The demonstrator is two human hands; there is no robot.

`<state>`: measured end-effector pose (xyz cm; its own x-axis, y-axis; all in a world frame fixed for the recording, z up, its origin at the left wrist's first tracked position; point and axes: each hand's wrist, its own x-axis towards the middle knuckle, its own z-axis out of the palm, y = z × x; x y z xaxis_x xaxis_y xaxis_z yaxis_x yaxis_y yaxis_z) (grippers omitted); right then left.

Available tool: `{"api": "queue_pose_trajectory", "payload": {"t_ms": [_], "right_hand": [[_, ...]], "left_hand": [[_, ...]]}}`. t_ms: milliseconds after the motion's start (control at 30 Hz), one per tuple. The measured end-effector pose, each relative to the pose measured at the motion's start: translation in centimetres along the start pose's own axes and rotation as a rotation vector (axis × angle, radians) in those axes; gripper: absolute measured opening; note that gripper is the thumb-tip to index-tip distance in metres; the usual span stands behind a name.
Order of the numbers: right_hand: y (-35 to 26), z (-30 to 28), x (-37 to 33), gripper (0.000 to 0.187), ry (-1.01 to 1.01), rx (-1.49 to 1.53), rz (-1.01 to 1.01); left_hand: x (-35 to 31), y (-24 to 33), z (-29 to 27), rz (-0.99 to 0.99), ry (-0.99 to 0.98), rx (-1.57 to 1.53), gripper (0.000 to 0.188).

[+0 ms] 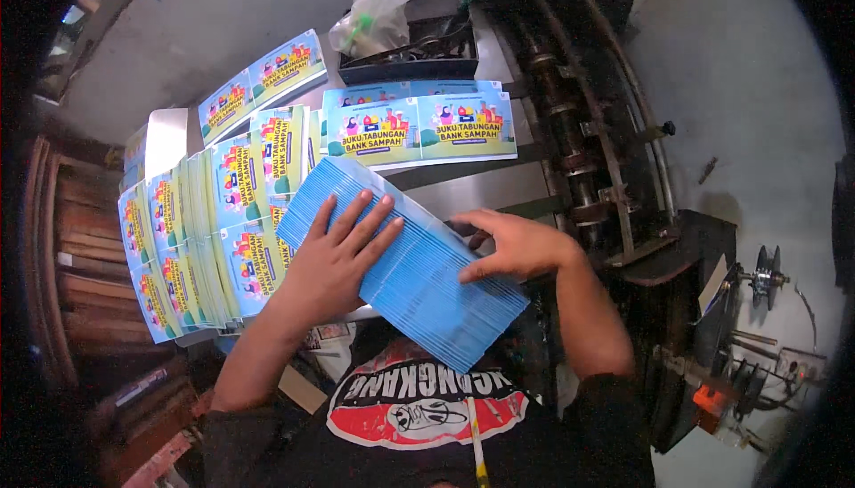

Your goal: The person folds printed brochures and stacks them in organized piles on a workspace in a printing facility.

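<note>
A thick stack of blue-edged printed booklets (427, 288) lies slantwise in front of my body, its many edges fanned like steps. My left hand (343, 256) rests flat on the stack's left part with the fingers spread. At the far right edge my right hand (512, 243) holds the stack, thumb on top and fingers bent over the side, their tips partly hidden. Just beyond the stack are colourful printed covers (468, 127) in a flat pile. To the left, rows of similar booklets (239, 176) lean against each other on the table.
A dark box (410, 68) of small items stands at the back, a clear plastic bag (378, 7) on it. Another pile of covers (289, 69) lies back left. A metal machine with rollers (570, 132) borders the right side. Wooden boards (93, 239) line the left.
</note>
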<state>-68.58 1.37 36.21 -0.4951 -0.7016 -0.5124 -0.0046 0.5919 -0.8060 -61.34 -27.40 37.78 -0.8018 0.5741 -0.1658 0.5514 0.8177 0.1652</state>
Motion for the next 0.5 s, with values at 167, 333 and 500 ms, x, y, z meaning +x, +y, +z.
{"api": "queue_pose_trajectory", "payload": {"t_ms": [167, 333, 500], "right_hand": [[2.4, -0.8, 1.6, 0.091, -0.146, 0.145, 0.003], [3.2, -1.0, 2.0, 0.087, -0.156, 0.211, -0.065], [2.5, -0.9, 1.2, 0.085, -0.098, 0.155, -0.122]], "left_hand": [[0.1, -0.2, 1.0, 0.002, 0.078, 0.015, 0.089], [0.2, 0.0, 0.8, -0.010, 0.079, -0.008, 0.090], [0.2, 0.2, 0.6, -0.015, 0.085, 0.047, 0.084]]}}
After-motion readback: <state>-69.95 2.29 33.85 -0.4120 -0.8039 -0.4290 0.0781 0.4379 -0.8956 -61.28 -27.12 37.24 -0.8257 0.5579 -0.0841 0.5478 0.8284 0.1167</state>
